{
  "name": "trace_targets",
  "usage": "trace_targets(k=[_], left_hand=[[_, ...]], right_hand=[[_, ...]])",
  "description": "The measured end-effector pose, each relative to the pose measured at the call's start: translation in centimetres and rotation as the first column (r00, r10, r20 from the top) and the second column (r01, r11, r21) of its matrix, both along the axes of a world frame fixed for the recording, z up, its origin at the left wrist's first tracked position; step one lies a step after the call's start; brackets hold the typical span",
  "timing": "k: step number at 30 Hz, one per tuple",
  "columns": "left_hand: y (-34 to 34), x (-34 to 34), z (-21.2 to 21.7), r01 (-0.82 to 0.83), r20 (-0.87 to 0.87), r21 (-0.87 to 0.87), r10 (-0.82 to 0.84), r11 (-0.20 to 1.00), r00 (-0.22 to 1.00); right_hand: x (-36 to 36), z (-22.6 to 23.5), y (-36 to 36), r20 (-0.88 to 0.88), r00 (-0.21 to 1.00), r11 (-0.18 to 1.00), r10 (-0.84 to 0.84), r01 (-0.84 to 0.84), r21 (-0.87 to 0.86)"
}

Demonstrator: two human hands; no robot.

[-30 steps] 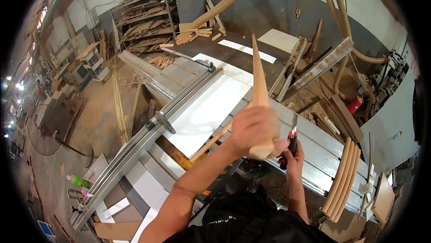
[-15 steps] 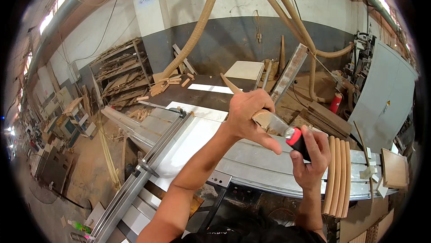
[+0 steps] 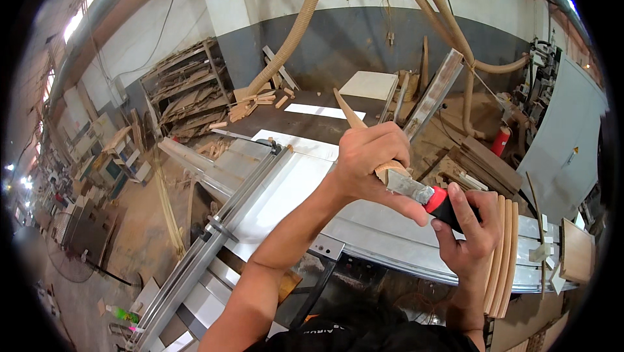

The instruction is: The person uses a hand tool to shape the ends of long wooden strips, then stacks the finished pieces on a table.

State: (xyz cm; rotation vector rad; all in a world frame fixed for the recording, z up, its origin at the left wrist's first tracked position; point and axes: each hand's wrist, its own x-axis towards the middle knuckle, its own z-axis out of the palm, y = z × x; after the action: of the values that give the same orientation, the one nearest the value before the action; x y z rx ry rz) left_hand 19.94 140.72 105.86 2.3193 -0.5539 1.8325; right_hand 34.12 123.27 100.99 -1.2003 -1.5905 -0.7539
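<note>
My left hand [image 3: 374,160] is closed around a curved wooden piece. The piece's tapered end [image 3: 349,109] sticks out beyond my knuckles, and its broader end [image 3: 392,171] shows beside my thumb. My right hand [image 3: 469,232] grips a scraper by its black and red handle [image 3: 450,208]. The scraper's flat metal blade [image 3: 408,185] lies at the broader end of the wood, close to my left thumb; whether its edge touches is hard to tell. Both hands are above the metal sliding table [image 3: 383,235].
Several curved wooden strips [image 3: 502,254] lie on the sliding table beside my right wrist. A white panel [image 3: 283,186] lies left of my hands, beside a metal fence [image 3: 227,222]. Small offcuts [image 3: 250,106] are scattered farther back. A red fire extinguisher [image 3: 500,141] stands by a grey cabinet [image 3: 562,134].
The view has turned slightly, so the surroundings and both hands sit farther right. The scraper blade, blurred before, now shows sharply at the wood's end. Both grips are the same.
</note>
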Motion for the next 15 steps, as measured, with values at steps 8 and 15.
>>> trace_targets(k=[8, 15], left_hand=[[0.0, -0.2, -0.2, -0.041, -0.027, -0.012, 0.04, 0.999, 0.999], [0.1, 0.3, -1.0, -0.007, -0.036, -0.043, 0.006, 0.999, 0.999]], right_hand=[[0.1, 0.9, -0.4, 0.031, 0.999, 0.998, -0.027, 0.029, -0.047], [0.4, 1.9, -0.6, 0.044, 0.999, 0.994, -0.023, 0.028, -0.105]])
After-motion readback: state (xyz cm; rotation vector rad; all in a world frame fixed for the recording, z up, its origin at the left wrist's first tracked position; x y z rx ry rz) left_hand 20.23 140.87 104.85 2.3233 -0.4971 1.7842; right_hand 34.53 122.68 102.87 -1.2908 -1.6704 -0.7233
